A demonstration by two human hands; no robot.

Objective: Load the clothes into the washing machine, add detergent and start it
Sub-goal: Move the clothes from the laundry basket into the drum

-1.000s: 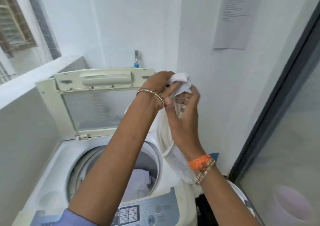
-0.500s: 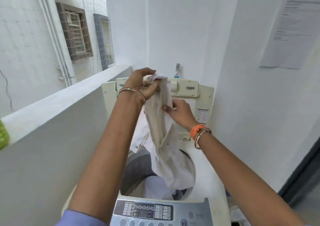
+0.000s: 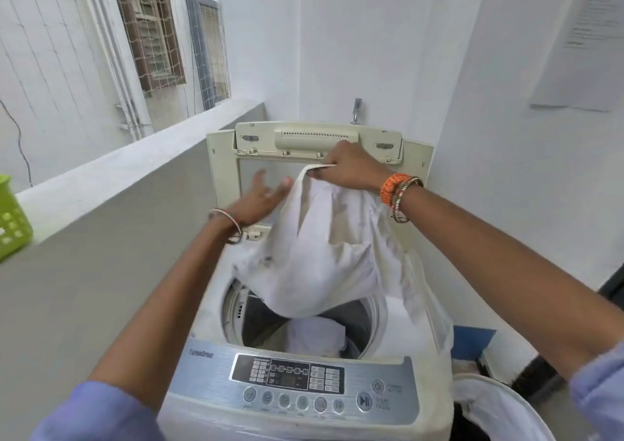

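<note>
A top-loading washing machine (image 3: 206,326) stands before me with its lid (image 3: 317,137) raised against the wall. My right hand (image 3: 351,169) grips the top edge of a white garment (image 3: 324,251) that hangs over the drum opening. My left hand (image 3: 263,197) is beside the cloth with fingers spread, holding nothing; it looks blurred. Another white piece of clothing (image 3: 315,337) lies inside the drum (image 3: 256,319). The control panel (image 3: 290,376) faces me at the front.
A grey parapet wall (image 3: 101,238) runs along the left with a green basket (image 3: 11,218) on its ledge. A white laundry basket (image 3: 499,403) stands at the lower right. A tap (image 3: 356,110) sticks out of the wall behind the lid.
My left hand has let go of the garment and opened beside it. My right hand has moved up to grip the top edge, and the cloth hangs lower over the drum.
</note>
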